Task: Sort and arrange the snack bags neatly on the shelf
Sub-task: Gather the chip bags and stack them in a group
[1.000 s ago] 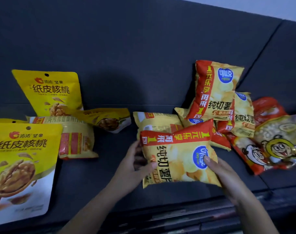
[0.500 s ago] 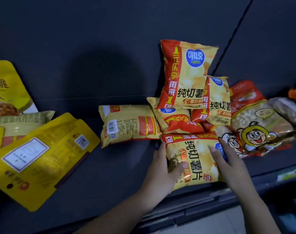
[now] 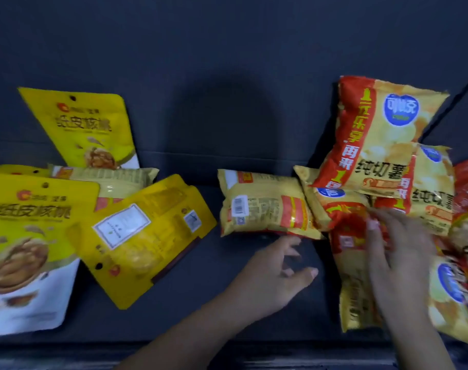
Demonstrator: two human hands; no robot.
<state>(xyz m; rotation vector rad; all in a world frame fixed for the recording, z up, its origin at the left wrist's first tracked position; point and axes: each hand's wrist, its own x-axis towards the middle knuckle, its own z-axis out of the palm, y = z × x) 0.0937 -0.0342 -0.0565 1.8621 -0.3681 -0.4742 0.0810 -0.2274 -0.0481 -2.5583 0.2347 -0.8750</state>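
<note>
The left hand (image 3: 275, 276) has its fingers (image 3: 294, 243) loosely spread and half curled, holding nothing, just below a face-down chip bag (image 3: 265, 206) on the shelf (image 3: 227, 316). The right hand (image 3: 398, 257), blurred, lies with fingers stretched flat on another chip bag (image 3: 353, 289) at the front. Behind it more chip bags (image 3: 382, 134) lean in a pile. Yellow walnut pouches (image 3: 27, 236) crowd the left end, well apart.

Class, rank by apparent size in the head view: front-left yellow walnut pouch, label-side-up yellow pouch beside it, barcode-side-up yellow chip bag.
1. front-left yellow walnut pouch, nearest the camera, so its lead is unsure
2. label-side-up yellow pouch
3. barcode-side-up yellow chip bag, clearly smallest
</note>
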